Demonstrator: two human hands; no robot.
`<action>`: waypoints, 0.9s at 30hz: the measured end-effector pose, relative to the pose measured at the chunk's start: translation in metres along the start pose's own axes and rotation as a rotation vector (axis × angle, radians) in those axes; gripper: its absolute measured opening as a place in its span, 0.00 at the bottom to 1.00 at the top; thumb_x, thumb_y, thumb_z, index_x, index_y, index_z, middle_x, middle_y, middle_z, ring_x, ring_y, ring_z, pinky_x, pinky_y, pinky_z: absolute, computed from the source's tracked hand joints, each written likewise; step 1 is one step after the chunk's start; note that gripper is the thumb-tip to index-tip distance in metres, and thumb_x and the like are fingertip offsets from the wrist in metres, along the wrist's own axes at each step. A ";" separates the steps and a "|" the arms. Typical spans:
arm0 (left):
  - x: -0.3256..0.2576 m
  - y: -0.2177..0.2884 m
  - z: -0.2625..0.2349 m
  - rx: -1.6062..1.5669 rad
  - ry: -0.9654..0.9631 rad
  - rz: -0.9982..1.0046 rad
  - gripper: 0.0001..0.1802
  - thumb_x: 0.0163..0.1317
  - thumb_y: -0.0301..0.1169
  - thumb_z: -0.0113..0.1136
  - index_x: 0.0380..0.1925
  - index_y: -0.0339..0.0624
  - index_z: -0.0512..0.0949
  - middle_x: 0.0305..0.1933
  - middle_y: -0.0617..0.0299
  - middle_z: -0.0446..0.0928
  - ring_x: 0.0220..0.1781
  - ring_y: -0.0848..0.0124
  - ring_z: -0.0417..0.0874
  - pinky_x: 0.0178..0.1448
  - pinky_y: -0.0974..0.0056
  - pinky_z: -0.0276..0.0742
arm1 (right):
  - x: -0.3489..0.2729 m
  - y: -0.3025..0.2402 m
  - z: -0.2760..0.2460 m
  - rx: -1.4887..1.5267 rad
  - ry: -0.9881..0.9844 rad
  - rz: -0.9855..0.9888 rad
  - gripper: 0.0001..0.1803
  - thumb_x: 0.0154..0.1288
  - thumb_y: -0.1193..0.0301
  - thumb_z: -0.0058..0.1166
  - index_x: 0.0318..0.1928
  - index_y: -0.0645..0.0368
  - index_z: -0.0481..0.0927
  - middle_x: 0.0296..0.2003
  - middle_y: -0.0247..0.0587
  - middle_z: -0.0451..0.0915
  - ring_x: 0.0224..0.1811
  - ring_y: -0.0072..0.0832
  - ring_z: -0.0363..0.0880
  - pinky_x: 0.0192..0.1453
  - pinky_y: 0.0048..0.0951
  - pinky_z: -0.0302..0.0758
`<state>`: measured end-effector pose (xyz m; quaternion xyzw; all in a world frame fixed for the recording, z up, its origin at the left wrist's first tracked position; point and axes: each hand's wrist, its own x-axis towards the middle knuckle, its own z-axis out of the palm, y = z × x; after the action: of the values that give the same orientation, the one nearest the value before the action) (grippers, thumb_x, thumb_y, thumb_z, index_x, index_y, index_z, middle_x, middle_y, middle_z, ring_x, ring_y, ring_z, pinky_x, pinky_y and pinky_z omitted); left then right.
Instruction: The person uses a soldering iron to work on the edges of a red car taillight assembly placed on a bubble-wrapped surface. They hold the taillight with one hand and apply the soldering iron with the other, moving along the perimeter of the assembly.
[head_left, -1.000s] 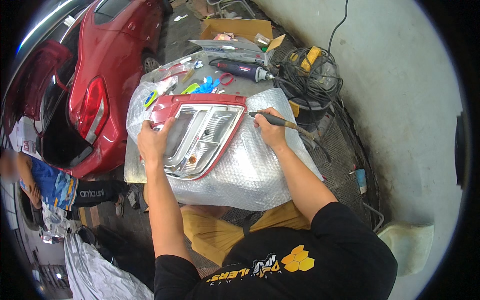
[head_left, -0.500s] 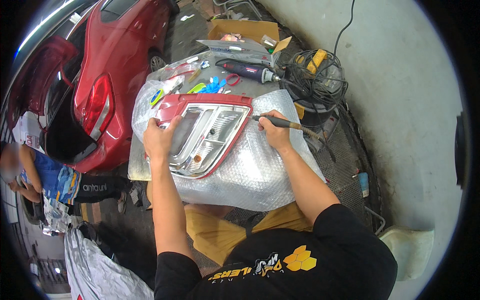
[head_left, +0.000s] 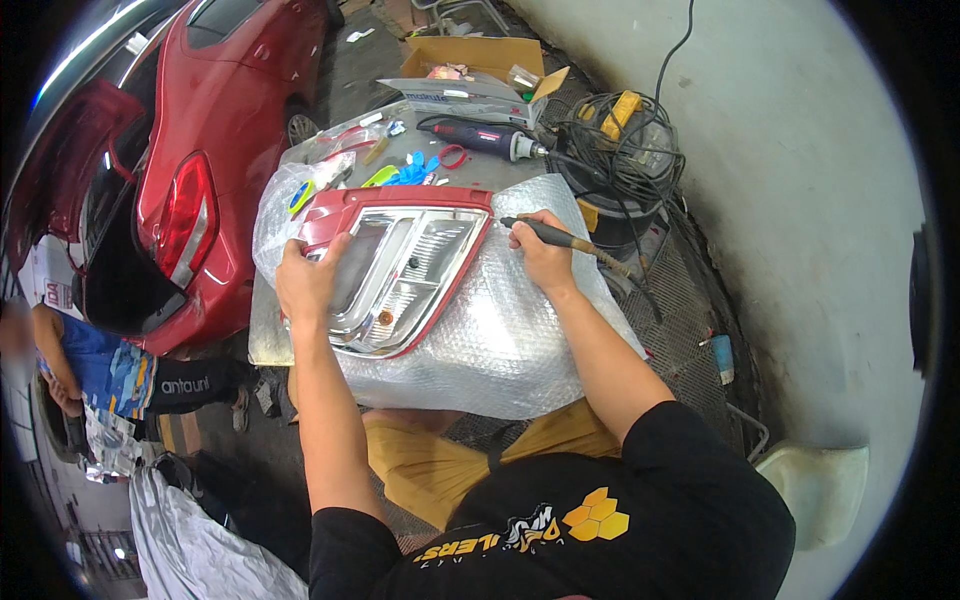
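A car lamp (head_left: 432,262) with a red rim and chrome inside rests on bubble wrap (head_left: 500,340) over the table. At the lamp's left edge, my left hand (head_left: 306,280) grips the rim with fingers and thumb. My right hand (head_left: 543,262) is closed around a dark rotary tool handpiece (head_left: 556,236), held like a pen, with a flexible shaft trailing to the right. Its tip points left at the lamp's right rim, with a small gap between them.
Behind the lamp lie a blue glove (head_left: 412,170), a red ring (head_left: 453,156) and a purple power tool (head_left: 480,138). An open cardboard box (head_left: 470,55) stands farther back. Coiled cables (head_left: 625,150) sit at right by the wall. At left are a red car (head_left: 240,100) and a person (head_left: 95,360).
My right hand has drawn the handpiece slightly back from the lamp's rim, so its tip now stands off it. My left hand keeps its grip. The whole view has shifted a little.
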<state>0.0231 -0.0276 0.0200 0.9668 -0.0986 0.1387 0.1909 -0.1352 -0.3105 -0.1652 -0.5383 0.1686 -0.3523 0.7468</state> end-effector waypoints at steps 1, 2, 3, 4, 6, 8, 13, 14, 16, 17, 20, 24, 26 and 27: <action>0.000 0.002 0.000 0.001 0.003 0.000 0.49 0.52 0.68 0.78 0.54 0.29 0.85 0.48 0.34 0.89 0.54 0.40 0.91 0.60 0.47 0.82 | 0.001 0.001 -0.001 -0.004 0.006 -0.012 0.10 0.74 0.70 0.63 0.46 0.66 0.82 0.34 0.42 0.88 0.34 0.25 0.88 0.42 0.29 0.85; 0.000 0.003 0.001 0.001 0.006 0.000 0.49 0.52 0.68 0.78 0.54 0.29 0.85 0.48 0.34 0.89 0.54 0.40 0.90 0.60 0.46 0.82 | 0.003 0.003 -0.001 -0.009 0.012 -0.024 0.10 0.74 0.70 0.63 0.46 0.66 0.82 0.34 0.42 0.88 0.34 0.25 0.88 0.43 0.29 0.86; -0.001 0.004 0.001 0.002 0.008 0.000 0.49 0.52 0.67 0.78 0.54 0.29 0.85 0.48 0.34 0.89 0.54 0.40 0.90 0.60 0.46 0.82 | 0.004 0.005 -0.002 -0.013 0.019 -0.036 0.10 0.74 0.71 0.63 0.46 0.66 0.82 0.34 0.42 0.88 0.34 0.25 0.88 0.43 0.29 0.86; 0.000 0.002 0.000 0.004 0.006 -0.001 0.49 0.52 0.67 0.78 0.55 0.29 0.85 0.48 0.34 0.89 0.54 0.40 0.90 0.61 0.46 0.82 | 0.004 0.004 -0.001 -0.009 0.017 -0.041 0.10 0.74 0.71 0.63 0.46 0.66 0.82 0.34 0.41 0.88 0.34 0.25 0.88 0.43 0.29 0.85; 0.002 -0.001 0.001 0.009 0.002 -0.003 0.49 0.52 0.67 0.78 0.55 0.29 0.85 0.48 0.34 0.89 0.55 0.40 0.90 0.61 0.46 0.82 | 0.002 0.001 0.000 -0.001 0.013 -0.051 0.09 0.74 0.71 0.63 0.45 0.66 0.82 0.33 0.41 0.88 0.34 0.24 0.87 0.43 0.28 0.84; 0.001 0.000 0.001 0.027 0.022 0.007 0.50 0.52 0.67 0.78 0.55 0.29 0.85 0.48 0.34 0.89 0.55 0.40 0.90 0.61 0.46 0.82 | 0.001 -0.001 -0.001 -0.062 -0.013 -0.065 0.09 0.74 0.71 0.63 0.45 0.65 0.83 0.33 0.40 0.88 0.34 0.24 0.87 0.42 0.28 0.84; 0.002 -0.003 0.005 0.034 0.034 0.019 0.50 0.52 0.68 0.78 0.55 0.29 0.85 0.48 0.33 0.89 0.55 0.39 0.90 0.62 0.46 0.82 | -0.001 -0.002 0.001 -0.109 -0.006 -0.078 0.09 0.73 0.70 0.64 0.42 0.64 0.83 0.31 0.37 0.87 0.33 0.22 0.85 0.39 0.29 0.81; 0.001 -0.003 0.005 0.041 0.040 0.022 0.50 0.52 0.68 0.78 0.55 0.29 0.85 0.48 0.33 0.89 0.55 0.39 0.90 0.62 0.46 0.82 | -0.002 -0.002 0.001 -0.110 -0.014 -0.073 0.09 0.73 0.70 0.64 0.43 0.65 0.83 0.32 0.38 0.87 0.33 0.23 0.86 0.41 0.29 0.82; 0.000 -0.002 0.004 0.047 0.040 0.025 0.50 0.52 0.68 0.78 0.55 0.29 0.84 0.48 0.33 0.89 0.55 0.39 0.90 0.62 0.45 0.82 | -0.001 0.000 0.002 -0.108 -0.008 -0.058 0.09 0.74 0.70 0.64 0.44 0.65 0.83 0.33 0.40 0.88 0.35 0.24 0.87 0.42 0.29 0.83; 0.000 -0.001 0.003 0.045 0.034 0.025 0.50 0.52 0.68 0.78 0.55 0.29 0.85 0.48 0.33 0.89 0.55 0.39 0.90 0.61 0.45 0.82 | 0.000 0.002 0.003 -0.105 0.007 -0.049 0.09 0.74 0.70 0.64 0.44 0.65 0.83 0.33 0.40 0.88 0.35 0.24 0.87 0.43 0.29 0.84; 0.000 -0.001 0.003 0.054 0.035 0.035 0.50 0.52 0.68 0.78 0.55 0.29 0.85 0.48 0.33 0.89 0.55 0.39 0.90 0.61 0.45 0.82 | -0.001 0.006 0.004 -0.093 0.020 -0.057 0.10 0.74 0.70 0.64 0.46 0.65 0.83 0.34 0.40 0.88 0.36 0.24 0.88 0.44 0.29 0.85; 0.000 -0.002 0.004 0.059 0.047 0.062 0.49 0.52 0.68 0.78 0.54 0.29 0.85 0.48 0.33 0.89 0.54 0.39 0.90 0.61 0.45 0.82 | 0.005 0.009 0.003 -0.176 0.127 -0.221 0.10 0.73 0.69 0.65 0.45 0.65 0.84 0.32 0.40 0.88 0.35 0.24 0.87 0.42 0.29 0.82; 0.001 -0.002 0.004 0.054 0.043 0.069 0.49 0.52 0.68 0.78 0.54 0.29 0.85 0.48 0.33 0.89 0.54 0.39 0.90 0.60 0.44 0.82 | 0.009 0.005 0.002 -0.055 0.141 -0.144 0.11 0.74 0.70 0.64 0.47 0.67 0.83 0.35 0.42 0.89 0.37 0.25 0.89 0.45 0.29 0.85; 0.001 -0.002 0.004 0.051 0.040 0.073 0.49 0.52 0.68 0.78 0.54 0.28 0.85 0.48 0.33 0.89 0.54 0.39 0.90 0.60 0.44 0.82 | 0.011 0.003 0.002 0.005 0.148 -0.105 0.12 0.75 0.70 0.63 0.48 0.68 0.83 0.36 0.43 0.89 0.38 0.26 0.90 0.46 0.29 0.86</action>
<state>0.0255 -0.0278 0.0164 0.9641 -0.1264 0.1673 0.1630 -0.1257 -0.3164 -0.1657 -0.5171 0.1938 -0.4303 0.7141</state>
